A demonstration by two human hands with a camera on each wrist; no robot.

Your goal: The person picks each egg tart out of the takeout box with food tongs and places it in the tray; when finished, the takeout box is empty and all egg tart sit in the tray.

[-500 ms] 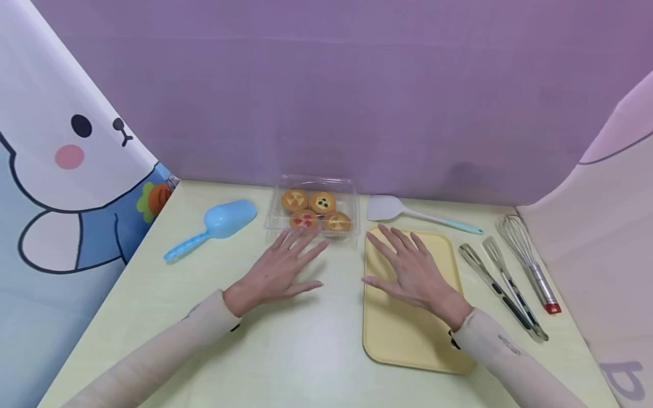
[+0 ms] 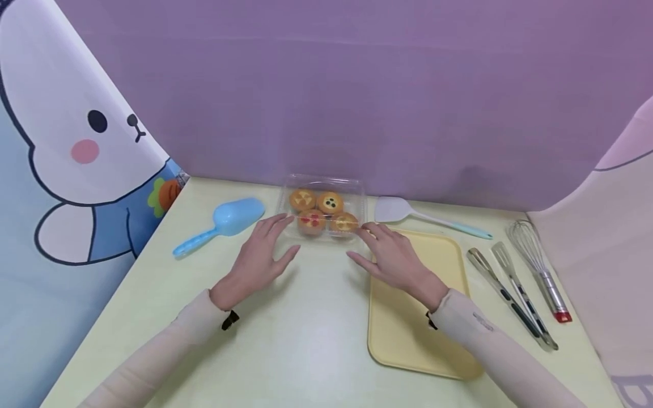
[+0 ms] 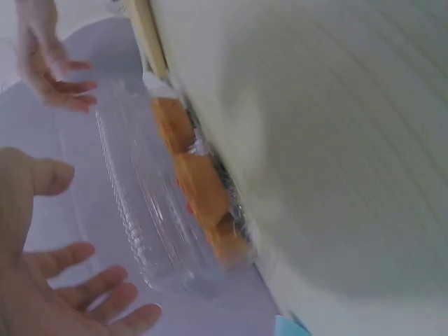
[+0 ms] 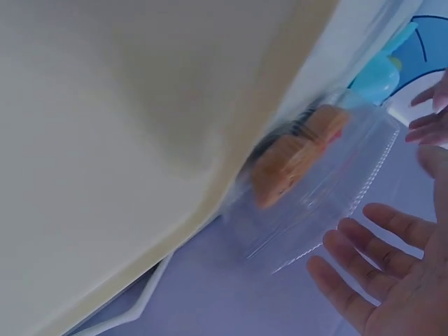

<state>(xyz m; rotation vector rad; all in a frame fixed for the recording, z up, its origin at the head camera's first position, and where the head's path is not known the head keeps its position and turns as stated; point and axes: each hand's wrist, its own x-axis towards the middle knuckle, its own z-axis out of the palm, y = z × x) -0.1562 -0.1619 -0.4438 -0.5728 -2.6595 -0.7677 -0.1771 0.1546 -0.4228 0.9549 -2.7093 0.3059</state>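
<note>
A clear plastic box (image 2: 323, 185) with several small round tarts (image 2: 312, 221) inside stands by the back wall. Just off its front left corner is my left hand (image 2: 255, 255), fingers loosely bent and thumb apart. My right hand (image 2: 395, 258) hovers over the far end of a yellow tray (image 2: 408, 345), its fingertips near the box's front right corner. In the left wrist view a gap shows between the left fingers (image 3: 98, 285) and the box (image 3: 126, 196). The right wrist view likewise shows relaxed right fingers (image 4: 364, 259) beside the box (image 4: 350, 189), holding nothing.
A blue scoop (image 2: 237, 216) lies at the left. Behind the tray lies a white spatula (image 2: 395, 209) with a pale green handle. To the right are metal tongs (image 2: 515, 294) and a whisk (image 2: 543, 272). Purple cloth (image 2: 326, 102) hangs behind the table.
Both hands have turned from flat, spread fingers to more bent ones. The left has moved left, off the box's front; the right has shifted left towards the box. The view has shifted slightly.
</note>
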